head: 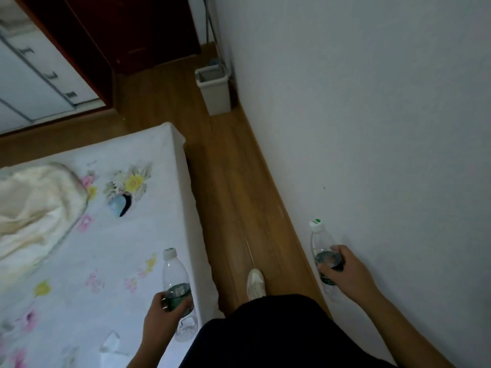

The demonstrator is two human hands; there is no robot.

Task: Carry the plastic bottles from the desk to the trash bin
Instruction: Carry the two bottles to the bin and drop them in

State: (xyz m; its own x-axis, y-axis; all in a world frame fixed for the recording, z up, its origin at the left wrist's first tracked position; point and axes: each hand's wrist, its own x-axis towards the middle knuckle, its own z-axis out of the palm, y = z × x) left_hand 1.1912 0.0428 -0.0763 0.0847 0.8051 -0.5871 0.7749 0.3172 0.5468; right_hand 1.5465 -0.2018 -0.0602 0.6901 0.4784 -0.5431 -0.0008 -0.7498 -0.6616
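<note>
My left hand [162, 318] grips a clear plastic bottle [175, 274] with a white cap and green label, held upright over the bed's edge. My right hand [345, 272] grips a second clear bottle [320, 240] of the same kind close to the wall. A pale rectangular trash bin [215, 94] stands open on the wooden floor far ahead, against the wall. Both bottles look nearly empty.
A bed [106, 235] with a flowered white sheet and a cream blanket [34, 205] fills the left. A narrow strip of wooden floor [231, 195] runs between bed and white wall [372, 102]. My white shoe [255, 284] steps along it. A dark wardrobe [127, 30] stands ahead.
</note>
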